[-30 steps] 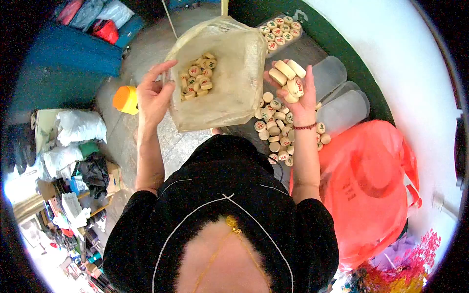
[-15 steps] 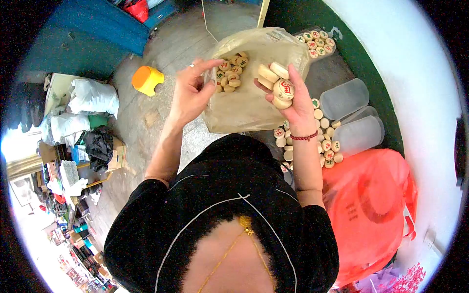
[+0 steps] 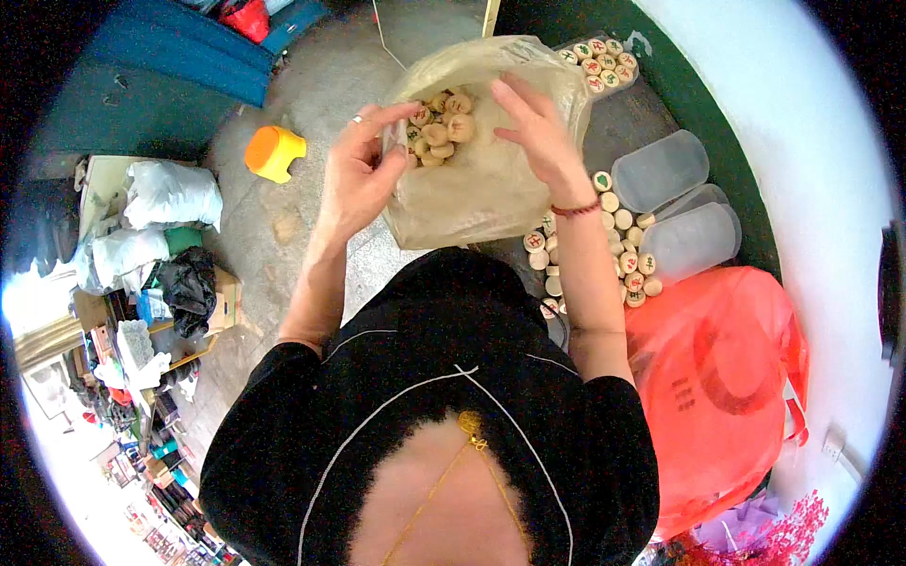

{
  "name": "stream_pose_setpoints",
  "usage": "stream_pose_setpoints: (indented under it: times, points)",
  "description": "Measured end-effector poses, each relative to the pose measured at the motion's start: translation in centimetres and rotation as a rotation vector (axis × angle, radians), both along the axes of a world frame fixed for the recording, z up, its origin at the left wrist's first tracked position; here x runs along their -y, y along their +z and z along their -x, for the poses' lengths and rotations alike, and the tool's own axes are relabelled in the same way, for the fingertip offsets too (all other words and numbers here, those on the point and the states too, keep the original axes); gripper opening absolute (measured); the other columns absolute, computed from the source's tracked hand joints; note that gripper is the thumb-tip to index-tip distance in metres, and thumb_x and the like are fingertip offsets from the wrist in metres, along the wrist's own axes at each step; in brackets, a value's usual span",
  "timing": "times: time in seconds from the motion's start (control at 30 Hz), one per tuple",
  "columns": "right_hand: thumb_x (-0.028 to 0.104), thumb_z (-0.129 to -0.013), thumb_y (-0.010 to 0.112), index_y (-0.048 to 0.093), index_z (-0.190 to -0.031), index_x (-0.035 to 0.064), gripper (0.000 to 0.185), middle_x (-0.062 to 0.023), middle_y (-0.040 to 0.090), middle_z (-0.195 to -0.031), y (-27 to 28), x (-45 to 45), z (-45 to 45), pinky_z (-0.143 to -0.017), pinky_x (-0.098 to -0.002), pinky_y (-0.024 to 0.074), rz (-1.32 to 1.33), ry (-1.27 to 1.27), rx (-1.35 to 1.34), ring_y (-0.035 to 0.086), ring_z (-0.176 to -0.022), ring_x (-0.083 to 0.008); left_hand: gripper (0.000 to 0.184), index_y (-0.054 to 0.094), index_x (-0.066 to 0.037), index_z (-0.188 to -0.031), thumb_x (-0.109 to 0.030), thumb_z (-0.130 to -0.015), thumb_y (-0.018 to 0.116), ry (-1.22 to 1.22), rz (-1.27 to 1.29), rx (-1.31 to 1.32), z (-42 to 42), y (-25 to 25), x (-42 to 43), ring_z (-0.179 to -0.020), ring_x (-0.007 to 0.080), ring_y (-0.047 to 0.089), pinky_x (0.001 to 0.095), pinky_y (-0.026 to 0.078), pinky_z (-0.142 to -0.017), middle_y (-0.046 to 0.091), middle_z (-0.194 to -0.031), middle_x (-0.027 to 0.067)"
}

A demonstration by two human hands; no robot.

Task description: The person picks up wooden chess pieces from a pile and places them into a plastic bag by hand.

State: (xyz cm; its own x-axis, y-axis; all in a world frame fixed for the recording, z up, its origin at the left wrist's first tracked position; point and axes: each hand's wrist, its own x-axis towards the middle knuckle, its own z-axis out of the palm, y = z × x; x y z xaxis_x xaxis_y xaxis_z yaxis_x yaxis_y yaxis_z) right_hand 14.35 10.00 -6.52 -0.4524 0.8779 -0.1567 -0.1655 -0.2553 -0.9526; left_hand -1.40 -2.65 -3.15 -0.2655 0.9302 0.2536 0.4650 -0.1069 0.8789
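Note:
My left hand [image 3: 357, 179] grips the left rim of a translucent yellowish plastic bag [image 3: 462, 209], fingers and thumb on its edge. Inside lies a heap of round wooden xiangqi pieces [image 3: 435, 134], a few of them blurred. Over the bag's right side is my right hand [image 3: 538, 132], its fingers spread and nothing in them. More xiangqi pieces [image 3: 630, 264], some with red or green characters, lie to the right of my right forearm.
Clear plastic containers [image 3: 661, 172] stand by the wall on the right. Another container of xiangqi pieces [image 3: 597, 68] sits at the upper right. A red bag [image 3: 708, 396] lies at my right side. A yellow-orange stool [image 3: 274, 154] stands on the floor to the left.
My right hand has let go of its handful of xiangqi pieces and moved slightly left over the bag. The heap in the bag has grown. My left hand keeps its grip.

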Motion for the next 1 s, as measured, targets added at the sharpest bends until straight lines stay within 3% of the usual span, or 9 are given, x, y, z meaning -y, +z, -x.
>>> stream_pose_setpoints:
  times: [0.07,0.23,0.37,0.4,0.53,0.67,0.8,0.93,1.0]
  points:
    - [0.023,-0.088,0.050,0.052,-0.109,-0.0055,0.036,-0.0141,0.057,-0.108,0.1,-0.3,-2.7,-0.074,-0.0319,0.0483,-0.110,0.081,-0.057,0.056,-0.099,-0.0232,0.044,0.055,-0.004,-0.113,0.009,-0.072,0.045,0.046,0.021,-0.039,0.2,0.5,0.2,-0.053,-0.0010,0.039,0.0157,0.032,-0.045,0.055,-0.104,-0.0004]
    - [0.014,-0.084,0.054,0.060,-0.095,-0.0033,0.021,-0.0117,0.064,-0.087,-3.6,-1.3,-10.0,-0.065,-0.0302,0.0502,-0.067,-0.325,-0.205,0.061,-0.072,-0.0170,0.042,0.055,-0.005,-0.113,0.006,-0.073,0.048,0.086,0.043,-0.022,0.1,1.5,0.0,-0.052,-0.0015,0.038,0.0152,0.031,-0.045,0.056,-0.108,0.0002]
    - [0.016,-0.082,0.057,0.061,-0.091,-0.0026,0.021,-0.0113,0.064,-0.086,-10.2,-1.4,-13.4,-0.063,-0.0290,0.0492,-0.029,-0.395,0.059,0.060,-0.070,-0.0163,0.040,0.055,-0.003,-0.113,0.004,-0.073,0.051,0.083,-0.004,0.136,1.0,0.7,-0.5,-0.059,0.0004,0.048,0.0149,0.037,-0.052,0.055,-0.115,0.0025]
    - [0.018,-0.080,0.058,0.061,-0.089,-0.0020,0.023,-0.0125,0.064,-0.085,-11.9,-1.3,-13.8,-0.063,-0.0304,0.0489,-0.112,-0.260,0.327,0.060,-0.071,-0.0193,0.041,0.055,-0.006,-0.113,0.006,-0.075,0.047,0.102,-0.004,0.060,1.1,1.1,-0.5,-0.056,0.0004,0.048,0.0159,0.037,-0.049,0.060,-0.087,0.0008]
    - [0.024,-0.072,0.062,0.062,-0.084,-0.0004,0.027,-0.0155,0.063,-0.081,-17.2,1.2,-12.8,-0.067,-0.0368,0.0479,-0.455,-0.117,0.858,0.059,-0.070,-0.0305,0.042,0.055,-0.005,-0.114,0.006,-0.074,0.047,0.146,-0.016,0.046,1.2,1.6,-0.8,-0.061,0.0037,0.054,0.0160,0.041,-0.053,0.061,-0.095,0.0035]
    - [0.022,-0.069,0.064,0.062,-0.087,0.0016,0.027,-0.0171,0.058,-0.088,-17.4,1.9,-11.6,-0.075,-0.0402,0.0448,-0.709,0.067,1.013,0.055,-0.087,-0.0338,0.042,0.055,-0.004,-0.113,0.007,-0.073,0.047,0.148,0.007,0.053,1.2,1.7,-0.9,-0.062,0.0039,0.054,0.0165,0.042,-0.055,0.061,-0.096,0.0043]
    - [0.017,-0.067,0.063,0.062,-0.083,0.0044,0.021,-0.0139,0.058,-0.084,-17.2,3.3,-10.8,-0.071,-0.0380,0.0462,-0.910,0.337,1.228,0.056,-0.080,-0.0318,0.042,0.055,-0.003,-0.113,0.008,-0.073,0.047,0.159,-0.012,0.042,1.0,1.8,-0.8,-0.065,0.0042,0.054,0.0165,0.042,-0.057,0.060,-0.100,0.0044]
    - [0.014,-0.068,0.061,0.061,-0.085,0.0053,0.019,-0.0129,0.057,-0.084,-17.9,4.7,-11.2,-0.070,-0.0383,0.0464,-0.925,0.265,1.291,0.056,-0.080,-0.0312,0.042,0.055,-0.003,-0.112,0.008,-0.073,0.048,0.133,-0.035,0.056,1.2,1.5,-0.8,-0.066,0.0046,0.055,0.0166,0.043,-0.058,0.058,-0.104,0.0039]
    - [0.011,-0.068,0.061,0.060,-0.091,0.0045,0.024,-0.0140,0.058,-0.088,-17.0,4.3,-12.2,-0.072,-0.0388,0.0463,-0.770,0.270,1.106,0.057,-0.082,-0.0316,0.042,0.055,-0.003,-0.112,0.008,-0.073,0.048,0.127,-0.044,0.074,1.1,1.5,-0.9,-0.065,0.0040,0.054,0.0165,0.043,-0.057,0.058,-0.105,0.0035]
